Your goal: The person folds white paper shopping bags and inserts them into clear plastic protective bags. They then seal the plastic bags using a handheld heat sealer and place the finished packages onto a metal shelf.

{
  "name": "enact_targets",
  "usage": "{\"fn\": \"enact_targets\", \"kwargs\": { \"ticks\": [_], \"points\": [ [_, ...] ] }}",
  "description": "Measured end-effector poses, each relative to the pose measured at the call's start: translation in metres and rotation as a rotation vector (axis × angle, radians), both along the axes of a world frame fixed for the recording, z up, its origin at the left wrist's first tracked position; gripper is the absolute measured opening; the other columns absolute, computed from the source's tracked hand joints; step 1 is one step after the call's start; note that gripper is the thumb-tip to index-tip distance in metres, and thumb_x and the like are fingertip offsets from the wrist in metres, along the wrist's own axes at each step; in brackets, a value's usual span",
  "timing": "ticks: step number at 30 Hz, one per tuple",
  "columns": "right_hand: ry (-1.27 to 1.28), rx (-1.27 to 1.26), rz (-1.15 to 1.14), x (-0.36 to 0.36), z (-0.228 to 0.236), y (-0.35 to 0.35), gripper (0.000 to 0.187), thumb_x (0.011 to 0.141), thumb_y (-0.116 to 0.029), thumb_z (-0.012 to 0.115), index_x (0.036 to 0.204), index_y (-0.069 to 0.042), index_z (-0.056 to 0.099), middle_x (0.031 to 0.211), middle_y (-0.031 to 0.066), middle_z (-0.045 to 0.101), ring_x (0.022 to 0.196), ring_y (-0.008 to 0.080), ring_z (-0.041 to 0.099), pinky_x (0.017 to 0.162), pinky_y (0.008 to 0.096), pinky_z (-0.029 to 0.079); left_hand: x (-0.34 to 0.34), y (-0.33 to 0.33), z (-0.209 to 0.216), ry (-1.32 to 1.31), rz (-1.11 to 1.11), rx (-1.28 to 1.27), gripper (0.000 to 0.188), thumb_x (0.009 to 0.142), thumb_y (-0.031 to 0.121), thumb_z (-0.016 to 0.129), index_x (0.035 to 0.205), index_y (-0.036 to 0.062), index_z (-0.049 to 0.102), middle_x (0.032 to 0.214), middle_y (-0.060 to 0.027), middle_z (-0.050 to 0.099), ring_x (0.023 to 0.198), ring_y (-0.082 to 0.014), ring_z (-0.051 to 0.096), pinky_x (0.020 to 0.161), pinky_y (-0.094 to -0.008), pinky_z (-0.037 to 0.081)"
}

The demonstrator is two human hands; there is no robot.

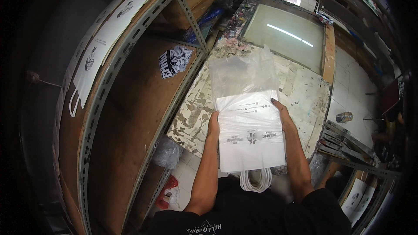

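Note:
Between my two hands is a stack of white paper bags [250, 152] with grey print, partly inside a clear plastic sleeve [244, 72]. The sleeve's loose end stretches away from me over the worktable. White cord handles [256, 180] hang in loops from the stack's near end, close to my body. My left hand [213, 124] grips the left edge, most of its fingers hidden underneath. On the right edge, my right hand [279, 109] has its thumb on top and the other fingers out of sight below.
The paint-spattered worktable [191, 100] lies beneath the stack, with a framed glass-like panel [285, 35] at its far end. Along the left stands a metal-framed shelf [126, 117] carrying printed white bags [122, 11]. A can [344, 116] rests on the tiled floor at right.

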State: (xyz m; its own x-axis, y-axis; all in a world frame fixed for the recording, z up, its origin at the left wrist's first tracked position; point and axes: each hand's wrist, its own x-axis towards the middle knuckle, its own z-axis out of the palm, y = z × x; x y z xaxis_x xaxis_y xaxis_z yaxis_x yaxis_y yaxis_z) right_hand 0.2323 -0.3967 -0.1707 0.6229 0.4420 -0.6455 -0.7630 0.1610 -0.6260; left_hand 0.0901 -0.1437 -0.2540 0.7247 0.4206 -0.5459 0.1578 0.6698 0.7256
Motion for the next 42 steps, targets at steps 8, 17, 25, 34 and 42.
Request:
{"fn": "enact_targets", "kwargs": {
  "ticks": [8, 17, 25, 34, 42],
  "points": [
    [-0.132, 0.012, 0.022, -0.003, -0.02, -0.009, 0.047, 0.089, -0.03, 0.064, 0.122, 0.002, 0.06, 0.106, 0.0133, 0.069, 0.089, 0.0227, 0.068, 0.082, 0.0344, 0.055, -0.003, -0.014, 0.048, 0.039, 0.062, 0.388, 0.036, 0.096, 0.03, 0.058, 0.097, -0.0051, 0.067, 0.093, -0.0106, 0.067, 0.087, -0.0187, 0.06, 0.083, -0.0285, 0.045],
    [-0.099, 0.021, 0.034, -0.008, -0.001, -0.01, 0.062, 0.085, -0.024, 0.068, 0.138, -0.001, 0.047, 0.118, 0.014, 0.063, 0.103, 0.0246, 0.064, 0.091, 0.0358, 0.052, -0.015, -0.018, 0.038, 0.036, 0.316, 0.25, 0.023, 0.09, 0.017, 0.065, 0.077, -0.0016, 0.063, 0.077, -0.0071, 0.063, 0.073, -0.015, 0.055, 0.071, -0.0266, 0.043],
    [-0.211, 0.058, 0.104, -0.012, -0.014, -0.017, 0.067, 0.079, -0.02, 0.069, 0.138, 0.001, 0.046, 0.122, 0.0146, 0.063, 0.107, 0.0249, 0.063, 0.094, 0.0375, 0.051, -0.032, -0.02, 0.023, 0.025, 0.384, 0.131, 0.022, 0.081, 0.007, 0.053, 0.096, -0.0042, 0.064, 0.093, -0.0132, 0.067, 0.082, -0.0209, 0.062, 0.079, -0.0298, 0.05],
    [-0.175, 0.004, 0.158, -0.022, -0.03, -0.035, 0.065, 0.079, -0.023, 0.069, 0.136, 0.002, 0.049, 0.119, 0.0142, 0.063, 0.104, 0.0246, 0.063, 0.092, 0.0364, 0.051, -0.034, -0.036, 0.068, -0.139, 0.131, -0.274, 0.042, 0.095, 0.028, 0.051, 0.119, -0.0062, 0.053, 0.11, -0.02, 0.063, 0.099, -0.0298, 0.064, 0.091, -0.0414, 0.053],
    [-0.065, 0.013, 0.099, -0.038, -0.028, -0.045, 0.063, 0.085, -0.036, 0.065, 0.13, 0.006, 0.053, 0.115, 0.0187, 0.066, 0.099, 0.0259, 0.066, 0.088, 0.0365, 0.053, -0.049, -0.037, 0.048, 0.03, 0.004, 0.171, 0.047, 0.085, 0.023, 0.066, 0.117, -0.0085, 0.052, 0.103, -0.0199, 0.064, 0.091, -0.0268, 0.066, 0.083, -0.0356, 0.055]
  ]
}}
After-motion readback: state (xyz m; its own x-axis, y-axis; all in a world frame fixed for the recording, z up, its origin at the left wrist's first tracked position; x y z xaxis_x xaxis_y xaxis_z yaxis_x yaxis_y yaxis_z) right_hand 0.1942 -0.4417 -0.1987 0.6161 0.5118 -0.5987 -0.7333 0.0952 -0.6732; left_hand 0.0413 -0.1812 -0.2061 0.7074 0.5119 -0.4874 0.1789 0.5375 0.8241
